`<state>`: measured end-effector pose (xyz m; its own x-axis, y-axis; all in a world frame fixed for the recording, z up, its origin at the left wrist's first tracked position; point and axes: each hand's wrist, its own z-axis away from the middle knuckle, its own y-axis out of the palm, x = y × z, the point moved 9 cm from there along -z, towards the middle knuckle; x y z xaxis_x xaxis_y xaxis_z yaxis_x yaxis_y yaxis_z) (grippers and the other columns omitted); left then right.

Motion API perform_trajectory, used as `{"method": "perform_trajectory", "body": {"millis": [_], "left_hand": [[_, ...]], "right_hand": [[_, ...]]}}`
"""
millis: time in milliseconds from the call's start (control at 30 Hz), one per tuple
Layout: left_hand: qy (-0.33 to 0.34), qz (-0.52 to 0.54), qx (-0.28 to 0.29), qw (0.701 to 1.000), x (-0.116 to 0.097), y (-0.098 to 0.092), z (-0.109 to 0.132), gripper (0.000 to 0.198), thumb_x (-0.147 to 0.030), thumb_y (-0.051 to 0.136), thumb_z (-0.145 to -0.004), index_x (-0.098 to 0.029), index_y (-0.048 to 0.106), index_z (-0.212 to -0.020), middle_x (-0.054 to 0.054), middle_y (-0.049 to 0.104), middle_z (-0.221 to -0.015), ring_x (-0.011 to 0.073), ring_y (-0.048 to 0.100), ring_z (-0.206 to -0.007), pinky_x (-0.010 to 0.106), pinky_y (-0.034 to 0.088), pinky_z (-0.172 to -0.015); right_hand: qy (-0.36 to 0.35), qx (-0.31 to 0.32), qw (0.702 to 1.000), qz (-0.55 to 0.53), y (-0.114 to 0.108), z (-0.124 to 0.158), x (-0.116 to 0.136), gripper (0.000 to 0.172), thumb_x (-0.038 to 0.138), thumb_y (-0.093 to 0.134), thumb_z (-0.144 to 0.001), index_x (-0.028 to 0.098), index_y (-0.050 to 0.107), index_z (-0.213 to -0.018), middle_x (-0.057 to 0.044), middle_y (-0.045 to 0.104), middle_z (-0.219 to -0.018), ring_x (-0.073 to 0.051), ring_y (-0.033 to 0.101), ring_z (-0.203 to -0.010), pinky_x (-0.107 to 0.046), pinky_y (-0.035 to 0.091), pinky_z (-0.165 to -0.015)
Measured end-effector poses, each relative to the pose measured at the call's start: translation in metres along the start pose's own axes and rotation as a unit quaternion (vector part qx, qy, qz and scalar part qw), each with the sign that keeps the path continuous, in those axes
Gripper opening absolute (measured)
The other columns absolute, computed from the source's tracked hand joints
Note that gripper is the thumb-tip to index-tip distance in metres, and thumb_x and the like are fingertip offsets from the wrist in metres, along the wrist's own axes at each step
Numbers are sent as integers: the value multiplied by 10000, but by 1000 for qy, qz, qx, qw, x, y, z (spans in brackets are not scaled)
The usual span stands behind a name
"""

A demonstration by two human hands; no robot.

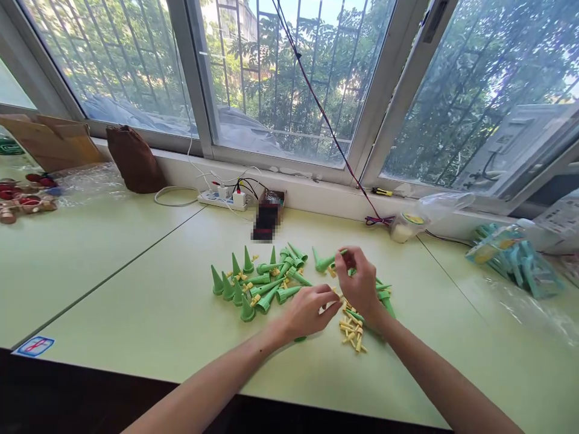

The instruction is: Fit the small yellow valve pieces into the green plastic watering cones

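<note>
My right hand (359, 282) is closed, with thumb and fingertips pinching the narrow end of a green plastic cone (326, 263). Below it to the left, my left hand (312, 310) has its fingers curled in a pinch at a small yellow plastic piece (335, 290), mostly covered by the fingertips. Many green cones (284, 265) lie in a loose heap left of the hands, mixed with yellow pieces. Several cones stand upright at its left side, such as one cone (247, 308). Under the right wrist is a pile of yellow pegs (351, 330); more cones are partly hidden behind that hand.
Behind the heap are a dark, blurred-out object (266, 220) and a white power strip (221, 199) with cables. A brown bag (134, 160) stands at the back left. Packaged blue items (520, 256) lie on the right. The table's front edge (181, 381) runs below my forearms.
</note>
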<state>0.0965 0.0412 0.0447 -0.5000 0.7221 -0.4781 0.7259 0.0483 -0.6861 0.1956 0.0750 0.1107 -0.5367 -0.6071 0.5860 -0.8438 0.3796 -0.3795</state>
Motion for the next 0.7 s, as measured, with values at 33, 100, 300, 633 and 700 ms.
{"method": "perform_trajectory", "body": {"millis": [33,100,300,633,700], "left_hand": [[3,-6,4,1000,-1,1,1,281,-286,502,-987,-192,738,-866,47,707,-801,133,662,-667,229,493,-634],[8,-15,12,1000,-2,3,1,303,-280,488,-993,-190,731,-836,45,707,-783,141,667,-676,236,489,-636],[25,-12,5,1000,-6,-2,-1,261,-237,515,-965,-178,721,-817,38,725,-786,144,671,-669,241,477,-618],[53,-4,19,998,-12,6,3,228,-183,525,-916,-184,714,-789,42,723,-740,152,682,-641,239,493,-631],[61,3,17,998,-15,7,3,230,-190,520,-920,-187,712,-794,45,718,-734,152,676,-632,240,493,-627]], "right_hand": [[2,29,1000,-9,12,-8,0,173,343,495,-965,202,565,-893,1,636,-678,-126,560,-573,-242,473,-599],[-2,98,995,-23,39,-23,-1,169,331,500,-950,197,575,-880,10,626,-664,-116,535,-546,-235,450,-589],[-3,141,989,-45,97,-60,1,171,300,509,-908,188,597,-813,0,632,-676,-126,534,-590,-241,413,-602],[5,271,960,-74,174,-57,12,147,211,566,-857,166,663,-756,11,627,-631,-116,536,-601,-227,396,-604],[10,301,950,-83,180,-53,12,142,196,573,-856,163,682,-771,15,631,-630,-111,541,-590,-220,396,-595]]}}
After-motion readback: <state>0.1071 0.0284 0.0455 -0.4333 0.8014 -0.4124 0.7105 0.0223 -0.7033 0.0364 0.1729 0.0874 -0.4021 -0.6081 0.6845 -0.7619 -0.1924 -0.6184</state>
